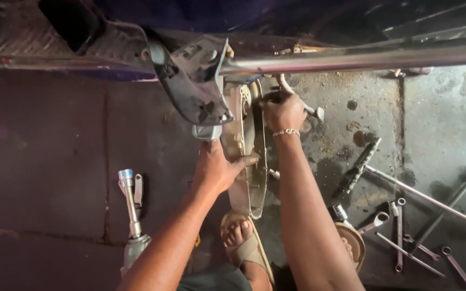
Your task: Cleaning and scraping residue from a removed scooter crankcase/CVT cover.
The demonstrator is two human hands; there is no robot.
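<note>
The engine side cover (246,156), a long pale metal casing, hung on edge below the chrome exhaust pipe (351,58) of the motorcycle, just above the person's sandalled foot (242,242).

The left hand (217,168) lay flat against the cover's near face, fingers (244,160) pressed together and extended along the casing wall, thumb behind. The right hand (284,110) was closed in a fist around the kick-start lever (303,102) at the far end of the cover; a beaded bracelet (286,132) sat at its wrist.

The cover appeared to be a rigid casting, moderately heavy and probably oily, so slippery. Its thin rim looked liable to damage if dropped; support at both ends, along the solid walls, seemed the sound hold.

Right of the cover, wrenches (400,231) and long rods (427,199) lay scattered on the stained concrete floor (449,124). Left of the cover stood a shock absorber (130,210).
</note>
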